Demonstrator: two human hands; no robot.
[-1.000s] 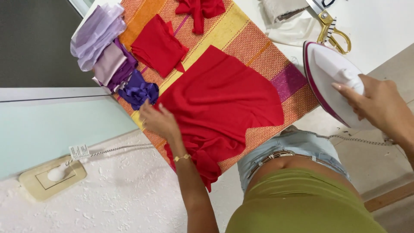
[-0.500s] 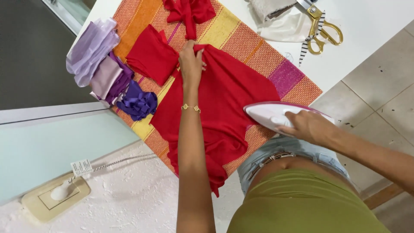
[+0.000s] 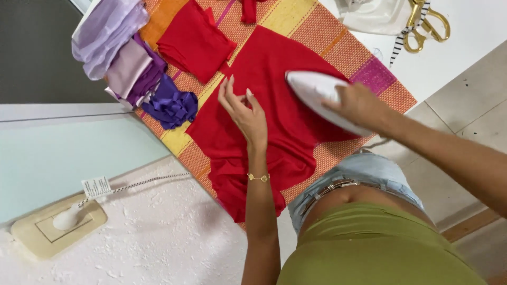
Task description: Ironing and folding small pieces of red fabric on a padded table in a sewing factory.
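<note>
Currently: iron (image 3: 322,97) on red cloth (image 3: 269,121), right hand (image 3: 359,105) gripping it.
Left hand (image 3: 245,113) rests on the cloth beside the iron, fingers loose and spread, nothing held. Cloth lies flat on a striped mat (image 3: 369,79); purple bow (image 3: 170,104) and folded red piece (image 3: 193,42) at its left, scissors (image 3: 428,24) on the table beyond.

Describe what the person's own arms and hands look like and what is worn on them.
Both forearms are bare, with no sleeves in view. The left hand has long, pale nails on its fingers, and a thin gold chain bracelet with a small charm circles that wrist. The right hand shows no ring, watch or bracelet; its nails are hidden.
</note>
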